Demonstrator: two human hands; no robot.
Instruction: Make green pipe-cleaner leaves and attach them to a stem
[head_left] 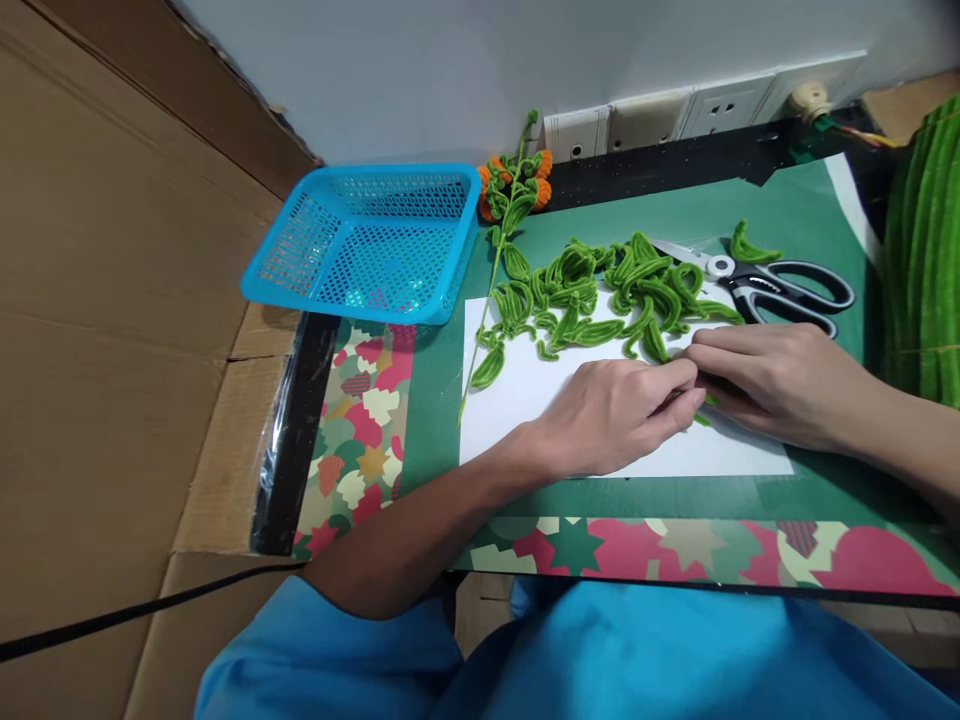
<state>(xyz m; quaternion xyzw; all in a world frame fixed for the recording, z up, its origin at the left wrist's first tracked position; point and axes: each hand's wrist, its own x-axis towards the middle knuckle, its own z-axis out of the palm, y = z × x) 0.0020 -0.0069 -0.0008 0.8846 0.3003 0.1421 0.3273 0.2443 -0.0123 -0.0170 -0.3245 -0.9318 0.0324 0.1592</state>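
My left hand [619, 415] is closed in a pinch over the white sheet [525, 430], its fingertips meeting those of my right hand [776, 380]. Between them, bits of a green pipe cleaner [703, 420] stick out below the fingers; most of it is hidden. The right hand's fingers are curled and pressed together around the same piece. Just beyond the hands lies a pile of green pipe-cleaner leaves [577, 270]. Scissors [757, 280] with black and grey handles rest partly open behind my right hand, and one loose green leaf [750, 245] is beside their pivot.
A blue plastic basket [360, 290] stands at the back left. Next to it lies a green stem [496, 270] with leaves and orange flowers [541, 192]. A thick bundle of green pipe cleaners [926, 260] is at the far right. Wall sockets [724, 108] line the back; cardboard [112, 270] walls the left.
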